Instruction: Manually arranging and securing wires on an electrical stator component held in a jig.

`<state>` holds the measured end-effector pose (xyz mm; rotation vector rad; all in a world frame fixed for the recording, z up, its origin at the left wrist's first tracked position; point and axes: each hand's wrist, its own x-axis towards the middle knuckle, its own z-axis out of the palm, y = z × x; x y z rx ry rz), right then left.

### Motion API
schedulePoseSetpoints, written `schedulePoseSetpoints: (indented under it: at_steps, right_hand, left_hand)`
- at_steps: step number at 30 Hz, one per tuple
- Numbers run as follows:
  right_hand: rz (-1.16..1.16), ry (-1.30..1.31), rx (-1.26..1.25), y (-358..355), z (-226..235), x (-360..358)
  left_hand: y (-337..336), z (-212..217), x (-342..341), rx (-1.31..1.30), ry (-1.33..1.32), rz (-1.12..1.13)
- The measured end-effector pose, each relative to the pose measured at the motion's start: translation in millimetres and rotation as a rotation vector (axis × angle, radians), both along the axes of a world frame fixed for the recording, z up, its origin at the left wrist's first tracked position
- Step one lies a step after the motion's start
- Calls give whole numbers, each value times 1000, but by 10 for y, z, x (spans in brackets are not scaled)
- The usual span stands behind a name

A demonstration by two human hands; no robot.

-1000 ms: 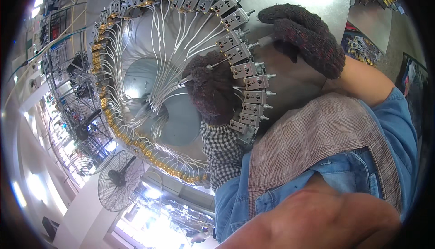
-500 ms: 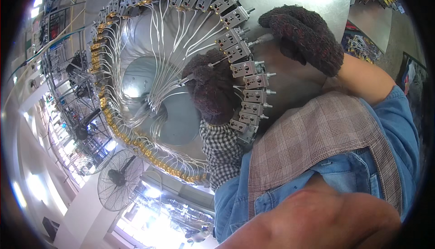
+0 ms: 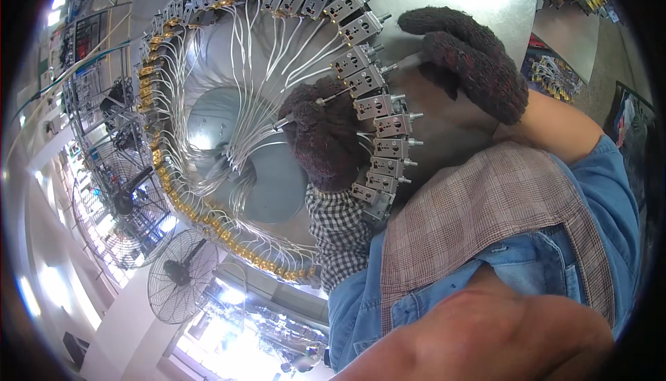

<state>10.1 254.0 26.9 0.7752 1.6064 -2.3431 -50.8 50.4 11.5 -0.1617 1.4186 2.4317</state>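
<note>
A ring of small silver metal control boxes (image 3: 373, 107) with threaded shafts stands on the metal table, with white wires running inward from it. Inside the ring, my left hand (image 3: 320, 138), in a dark knitted glove, is closed around a thin metal rod (image 3: 334, 96) with a pale end, which reaches one box (image 3: 364, 81) on the right side. A white wire's tip (image 3: 283, 123) shows at this glove's left edge. Outside the ring my gloved right hand (image 3: 475, 65) is closed on a slim grey rod-like tool (image 3: 409, 62), lined up with that box's shaft. The glove covers the tool's rear part.
Brass-coloured fittings (image 3: 236, 246) follow the ring's left and lower side. A round grey disc (image 3: 277, 183) lies under the wires. Black fans (image 3: 182, 273) stand beyond the table at left. More wired parts (image 3: 551, 75) lie at the far right.
My right hand has turned slightly, and its upper finger now stands apart from the finger below. My left hand and the boxes keep nearly the same place.
</note>
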Motion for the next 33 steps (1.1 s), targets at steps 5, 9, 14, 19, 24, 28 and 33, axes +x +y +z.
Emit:
schedulePoseSetpoints:
  at_steps: [5,9,14,19,24,28,33]
  right_hand:
    - [-37,162,123,-21,-67,22]
    - [18,164,153,6,-28,-11]
    - [-15,332,2,-30,-149,-3]
    - [6,79,25,14,11,-58]
    - [7,15,9,-22,-13,-40]
    - [-42,94,25,-31,-36,-18]
    - [-39,159,43,-33,-61,-20]
  left_hand:
    - [-67,-23,-30,130,-4,-38]
    - [-153,-87,-34,197,-63,-73]
    - [-47,-46,-11,183,55,-66]
    - [-2,24,-10,63,32,-84]
    - [25,41,1,39,3,-59]
    - [-50,-33,-14,19,-10,-34]
    - [-103,-40,-30,21,-44,-59]
